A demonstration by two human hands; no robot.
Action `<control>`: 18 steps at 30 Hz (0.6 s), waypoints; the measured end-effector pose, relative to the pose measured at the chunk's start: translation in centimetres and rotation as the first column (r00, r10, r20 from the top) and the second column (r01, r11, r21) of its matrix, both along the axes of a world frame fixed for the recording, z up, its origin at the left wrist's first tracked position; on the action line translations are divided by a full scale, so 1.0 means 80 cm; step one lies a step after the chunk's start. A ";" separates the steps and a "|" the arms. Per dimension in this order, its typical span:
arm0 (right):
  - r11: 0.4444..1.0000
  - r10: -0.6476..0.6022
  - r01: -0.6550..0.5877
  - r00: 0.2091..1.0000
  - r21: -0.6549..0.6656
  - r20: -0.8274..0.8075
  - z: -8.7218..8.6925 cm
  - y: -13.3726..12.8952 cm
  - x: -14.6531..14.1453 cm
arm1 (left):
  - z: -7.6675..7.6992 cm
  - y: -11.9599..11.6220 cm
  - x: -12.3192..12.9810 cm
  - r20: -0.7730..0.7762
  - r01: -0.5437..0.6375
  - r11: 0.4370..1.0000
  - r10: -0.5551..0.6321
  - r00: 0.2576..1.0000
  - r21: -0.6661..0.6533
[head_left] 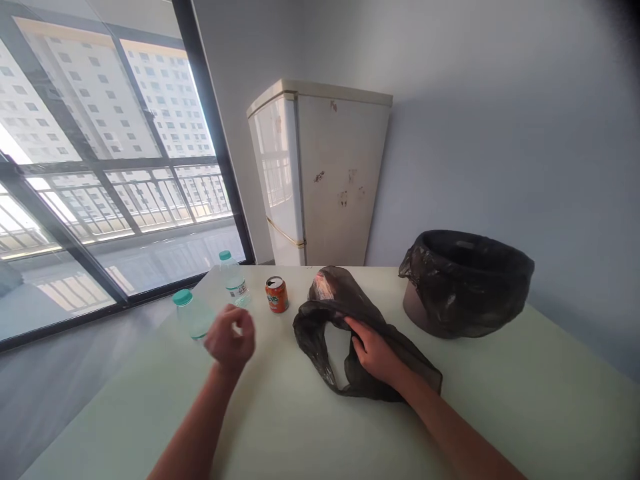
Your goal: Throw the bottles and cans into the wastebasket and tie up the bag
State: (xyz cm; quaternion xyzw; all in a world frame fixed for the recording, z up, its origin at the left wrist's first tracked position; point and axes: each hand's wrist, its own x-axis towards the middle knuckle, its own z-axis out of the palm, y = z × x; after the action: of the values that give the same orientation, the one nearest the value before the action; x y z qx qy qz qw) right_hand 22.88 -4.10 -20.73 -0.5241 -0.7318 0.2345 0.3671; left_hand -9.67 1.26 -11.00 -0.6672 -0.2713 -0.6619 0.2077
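A thin black garbage bag [370,310] lies on the table with its mouth spread toward me. My right hand [373,350] grips the bag's rim, fingers bent over the film. Something reddish shows through the bag's far end, too dim to name. My left hand [233,337], slightly blurred, hovers with its fingers curled in; I see nothing in it. Right behind that hand stands a clear plastic bottle [194,315] with a green cap, partly hidden. A second such bottle [233,277] stands farther back, and an orange drink can [277,295] is upright between it and the bag.
At the table's right stands a round bin [420,310] lined with a black bag folded over its rim. The pale table [280,413] reaches back toward a white fridge [340,180]. A glass sliding door [115,153] is on the left.
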 end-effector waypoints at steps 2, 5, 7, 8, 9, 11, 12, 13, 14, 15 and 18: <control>0.999 0.049 -0.049 0.998 0.012 -0.032 -0.001 -0.003 -0.003 | -0.022 -0.021 0.053 -0.222 0.217 0.944 -0.273 0.936 -0.246; 0.996 0.088 -0.087 0.995 0.024 -0.055 -0.005 -0.005 -0.006 | -0.055 -0.041 0.110 -0.277 0.213 0.846 -0.383 0.881 -0.489; 0.994 0.102 -0.099 0.993 0.041 -0.061 -0.006 -0.004 -0.007 | -0.075 -0.043 0.128 -0.295 0.174 0.834 -0.369 0.882 -0.524; 0.994 0.104 -0.101 0.993 0.050 -0.061 -0.004 -0.004 -0.007 | -0.083 -0.041 0.132 -0.303 0.148 0.827 -0.356 0.884 -0.542; 0.993 0.105 -0.101 0.993 0.060 -0.058 -0.002 -0.005 -0.008 | -0.089 -0.038 0.134 -0.307 0.128 0.822 -0.346 0.887 -0.555; 0.992 0.109 -0.106 0.993 0.076 -0.047 0.006 -0.006 -0.010 | -0.098 -0.030 0.132 -0.317 0.108 0.808 -0.345 0.884 -0.579; 0.990 0.118 -0.114 0.992 0.084 -0.042 0.011 -0.006 -0.011 | -0.101 -0.026 0.131 -0.318 0.113 0.800 -0.358 0.878 -0.589; 0.988 0.128 -0.124 0.991 0.091 -0.040 0.016 -0.007 -0.013 | -0.103 -0.023 0.129 -0.315 0.126 0.790 -0.378 0.871 -0.600; 0.986 0.136 -0.131 0.990 0.101 -0.040 0.021 -0.008 -0.015 | -0.105 -0.020 0.128 -0.305 0.144 0.779 -0.399 0.865 -0.611; 0.985 0.135 -0.130 0.990 0.112 -0.039 0.025 -0.008 -0.016 | -0.106 -0.019 0.127 -0.290 0.167 0.765 -0.423 0.859 -0.622; 0.987 0.076 -0.073 0.997 0.143 -0.011 0.026 -0.008 -0.019 | -0.105 -0.023 0.126 -0.242 0.249 0.723 -0.501 0.831 -0.644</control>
State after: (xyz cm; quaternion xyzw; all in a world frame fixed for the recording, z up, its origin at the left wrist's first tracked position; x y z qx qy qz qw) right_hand 21.32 -4.73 -18.67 -0.4668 -0.7627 0.1996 0.4007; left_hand 0.37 -0.57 -19.38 -0.8598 -0.2693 -0.4222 -0.0995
